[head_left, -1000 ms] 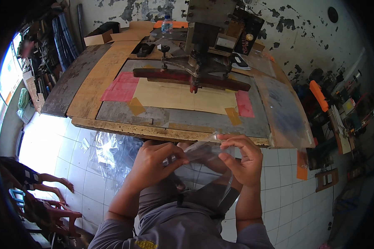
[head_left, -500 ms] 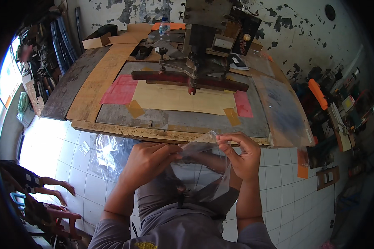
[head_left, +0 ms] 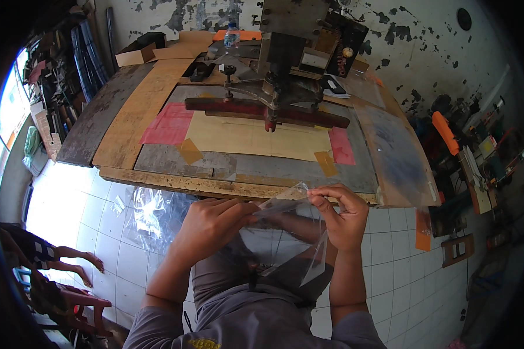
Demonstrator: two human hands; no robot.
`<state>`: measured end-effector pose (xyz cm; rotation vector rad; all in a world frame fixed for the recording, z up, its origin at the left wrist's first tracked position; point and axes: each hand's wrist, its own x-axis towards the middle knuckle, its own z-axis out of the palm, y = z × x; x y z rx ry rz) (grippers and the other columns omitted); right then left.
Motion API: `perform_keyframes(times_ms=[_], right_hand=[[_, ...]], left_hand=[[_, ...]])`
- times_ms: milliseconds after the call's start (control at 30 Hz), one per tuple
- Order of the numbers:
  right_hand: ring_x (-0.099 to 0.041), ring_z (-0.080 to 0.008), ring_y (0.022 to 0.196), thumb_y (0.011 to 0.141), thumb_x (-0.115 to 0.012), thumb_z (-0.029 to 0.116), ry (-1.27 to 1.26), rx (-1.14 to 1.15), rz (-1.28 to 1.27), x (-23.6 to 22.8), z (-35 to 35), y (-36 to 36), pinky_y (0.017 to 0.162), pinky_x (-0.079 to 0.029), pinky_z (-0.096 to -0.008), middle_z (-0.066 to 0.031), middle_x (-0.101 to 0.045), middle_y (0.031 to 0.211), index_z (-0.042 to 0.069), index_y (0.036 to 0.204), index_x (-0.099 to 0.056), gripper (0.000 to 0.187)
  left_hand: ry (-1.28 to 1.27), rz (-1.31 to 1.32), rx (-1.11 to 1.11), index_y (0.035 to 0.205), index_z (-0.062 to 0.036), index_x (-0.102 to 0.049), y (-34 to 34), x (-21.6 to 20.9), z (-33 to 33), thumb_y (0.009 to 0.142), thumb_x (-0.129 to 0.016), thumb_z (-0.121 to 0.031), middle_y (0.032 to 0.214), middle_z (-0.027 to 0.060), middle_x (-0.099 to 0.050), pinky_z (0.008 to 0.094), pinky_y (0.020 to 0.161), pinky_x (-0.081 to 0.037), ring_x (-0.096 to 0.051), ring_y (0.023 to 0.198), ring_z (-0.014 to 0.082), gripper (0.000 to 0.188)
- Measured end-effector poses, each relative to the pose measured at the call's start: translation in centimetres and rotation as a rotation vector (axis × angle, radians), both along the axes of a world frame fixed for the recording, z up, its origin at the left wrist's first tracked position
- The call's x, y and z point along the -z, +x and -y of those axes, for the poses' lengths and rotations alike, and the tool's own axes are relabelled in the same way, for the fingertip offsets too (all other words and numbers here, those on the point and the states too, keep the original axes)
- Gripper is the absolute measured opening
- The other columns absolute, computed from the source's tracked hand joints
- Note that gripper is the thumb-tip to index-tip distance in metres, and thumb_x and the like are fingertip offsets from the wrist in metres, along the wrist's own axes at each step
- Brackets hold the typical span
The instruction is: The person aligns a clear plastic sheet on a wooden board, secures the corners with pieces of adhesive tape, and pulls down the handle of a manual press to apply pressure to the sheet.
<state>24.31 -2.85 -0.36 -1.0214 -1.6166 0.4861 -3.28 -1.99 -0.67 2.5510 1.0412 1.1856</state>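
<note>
A clear plastic sheet hangs over my lap, in front of the table's near edge. My left hand is closed on its left upper edge, the fingertips pinching the film. At the upper right corner, my right hand pinches the film between thumb and fingers. The sheet is folded or creased between the hands, and a loose flap droops below the right one. Whether it is a single sheet or a bag I cannot tell.
Ahead, a press with a dark red bar stands over a cream sheet taped to the worktable. Clear film lies on the table's right side. More clear plastic is on the floor at left, near another person's legs.
My right hand has shifted slightly right with its corner of the film. The flap below it has swung and folded differently. My left hand stays almost in place.
</note>
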Motion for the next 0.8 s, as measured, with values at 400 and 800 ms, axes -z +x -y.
perform_keyframes(times_ms=[400,800], right_hand=[[-0.071,-0.0153,0.079,0.095,-0.077,0.011,0.074,0.097,0.067,-0.2,-0.2,-0.4,0.071,-0.054,-0.027,-0.0082,-0.074,0.09,-0.001,0.101,-0.075,0.014],[-0.07,-0.0161,0.089,0.105,-0.064,0.009,0.121,0.184,-0.241,4.3,-5.0,2.9,0.085,-0.055,-0.0302,-0.0101,-0.074,0.095,-0.002,0.101,-0.069,0.013]], left_hand=[[0.075,-0.064,0.043,0.101,-0.0052,-0.069,0.1,0.3,-1.1,0.09,-0.075,-0.015,0.084,0.0089,-0.072,0.039,0.064,-0.057,-0.072,0.073,0.0277,0.016],[0.166,-0.178,-0.11,0.083,-0.0094,-0.067,-1.9,-1.4,-4.9,0.081,-0.084,-0.017,0.072,0.0029,-0.066,0.0374,0.061,-0.052,-0.068,0.066,0.0228,0.019]])
